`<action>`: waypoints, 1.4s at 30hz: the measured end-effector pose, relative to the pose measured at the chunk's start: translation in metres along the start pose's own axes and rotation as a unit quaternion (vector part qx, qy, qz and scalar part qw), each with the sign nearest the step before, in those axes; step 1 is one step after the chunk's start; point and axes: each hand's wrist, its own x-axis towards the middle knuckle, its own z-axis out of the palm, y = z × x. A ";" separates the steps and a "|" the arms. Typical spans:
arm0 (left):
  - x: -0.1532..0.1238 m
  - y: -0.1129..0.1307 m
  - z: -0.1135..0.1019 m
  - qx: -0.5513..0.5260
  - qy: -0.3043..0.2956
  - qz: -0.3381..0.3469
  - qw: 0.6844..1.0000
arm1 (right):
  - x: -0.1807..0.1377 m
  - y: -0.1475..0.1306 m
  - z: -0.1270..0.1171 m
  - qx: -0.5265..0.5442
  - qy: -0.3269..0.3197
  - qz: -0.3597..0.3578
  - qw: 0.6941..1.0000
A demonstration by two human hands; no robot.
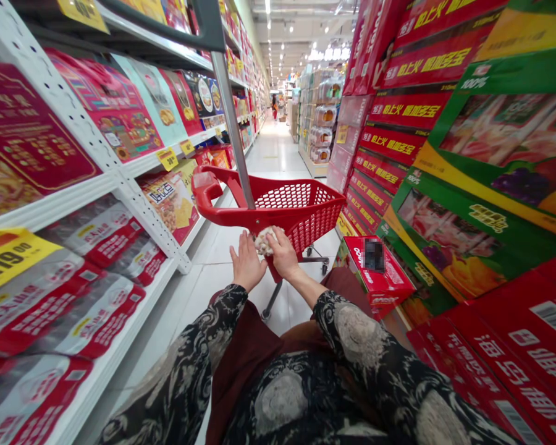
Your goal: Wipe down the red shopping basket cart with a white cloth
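Just ahead of my knees stands a red shopping cart (278,213) with a perforated basket and a grey metal handle post (231,117). My right hand (285,252) is closed around a crumpled whitish cloth (265,241), pressed near the cart's red frame below the basket. Beside it, my left hand (249,262) has its fingers stretched out, close to the frame and the cloth's left side. Nothing shows in the left hand; whether its fingertips touch the frame I cannot tell.
White shelves (143,162) with boxed snacks and shrink-wrapped bottle packs (92,290) line the left. Stacked red drink cartons (380,161) and green juice boxes (482,204) rise on the right. A red box (389,287) stands by my right knee. The tiled aisle (273,148) runs ahead to a distant person.
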 end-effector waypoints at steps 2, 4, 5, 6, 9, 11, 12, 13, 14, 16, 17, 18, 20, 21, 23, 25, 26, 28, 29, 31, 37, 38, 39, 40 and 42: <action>-0.004 0.001 0.003 0.005 -0.011 0.009 1.000 | -0.015 0.009 0.003 -0.007 -0.029 0.001 1.000; -0.006 0.000 0.004 0.006 -0.019 0.013 1.000 | -0.024 0.015 0.002 -0.015 -0.056 0.007 0.998; -0.005 -0.001 0.003 0.005 -0.020 0.012 1.000 | -0.025 0.017 0.001 -0.018 -0.063 0.010 0.998; -0.003 -0.002 0.002 0.002 -0.019 0.009 1.000 | -0.023 0.016 -0.001 -0.020 -0.064 0.012 0.998; 0.007 -0.007 -0.006 -0.008 -0.002 -0.006 1.000 | -0.003 0.007 -0.011 -0.015 -0.023 0.019 0.999; 0.014 -0.009 -0.012 -0.019 0.012 -0.013 1.000 | 0.017 -0.003 -0.017 -0.002 0.022 0.022 1.000; 0.017 -0.009 -0.015 -0.025 0.018 -0.014 0.999 | 0.027 -0.008 -0.019 0.007 0.039 0.019 0.999; 0.019 -0.010 -0.017 -0.031 0.024 -0.014 0.999 | 0.036 -0.013 -0.020 0.016 0.049 0.015 0.999; 0.020 -0.010 -0.018 -0.036 0.028 -0.014 0.999 | 0.042 -0.016 -0.020 0.024 0.053 0.011 0.998; 0.020 -0.009 -0.017 -0.042 0.030 -0.011 0.999 | 0.047 -0.020 -0.017 0.036 0.047 0.007 0.998; 0.018 -0.009 -0.015 -0.043 0.027 -0.009 0.999 | 0.044 -0.020 -0.015 0.038 0.040 0.009 0.998; 0.016 -0.009 -0.013 -0.043 0.022 -0.006 0.999 | 0.040 -0.018 -0.012 0.037 0.032 0.012 0.999; 0.010 -0.009 -0.007 -0.037 0.001 0.000 0.999 | 0.024 -0.013 -0.007 0.031 0.010 0.014 0.999; 0.006 -0.009 -0.004 -0.031 -0.011 0.003 0.999 | 0.015 -0.009 -0.005 0.026 -0.003 0.013 1.000; -0.001 -0.009 0.001 -0.019 -0.033 0.010 0.999 | -0.004 0.001 -0.001 0.020 -0.034 0.012 0.999; -0.006 -0.009 0.005 -0.010 -0.045 0.017 0.999 | -0.019 0.010 0.000 0.017 -0.064 0.020 0.998; -0.007 -0.010 0.005 -0.008 -0.047 0.019 0.999 | -0.023 0.014 0.000 0.018 -0.072 0.026 0.997; -0.008 -0.011 0.004 -0.005 -0.043 0.020 0.999 | -0.023 0.018 -0.002 0.022 -0.066 0.033 0.997; -0.006 -0.011 0.002 -0.006 -0.037 0.018 0.999 | -0.018 0.018 -0.004 0.026 -0.049 0.035 0.998; -0.001 -0.012 -0.005 -0.010 -0.019 0.009 1.000 | -0.001 0.012 -0.010 0.039 -0.002 0.036 0.999; 0.015 -0.008 -0.022 -0.039 0.022 -0.020 0.999 | 0.053 -0.021 -0.020 0.074 0.051 0.007 0.996; 0.015 -0.007 -0.022 -0.039 0.018 -0.020 0.999 | 0.054 -0.024 -0.018 0.073 0.048 0.004 0.996; 0.014 -0.006 -0.020 -0.038 0.011 -0.018 0.999 | 0.051 -0.025 -0.015 0.070 0.045 0.002 0.997; 0.011 -0.005 -0.018 -0.037 0.004 -0.014 0.999 | 0.045 -0.025 -0.012 0.065 0.040 0.002 0.997; 0.004 -0.004 -0.010 -0.031 -0.010 0.000 0.999 | 0.028 -0.019 -0.005 0.056 0.025 0.005 0.998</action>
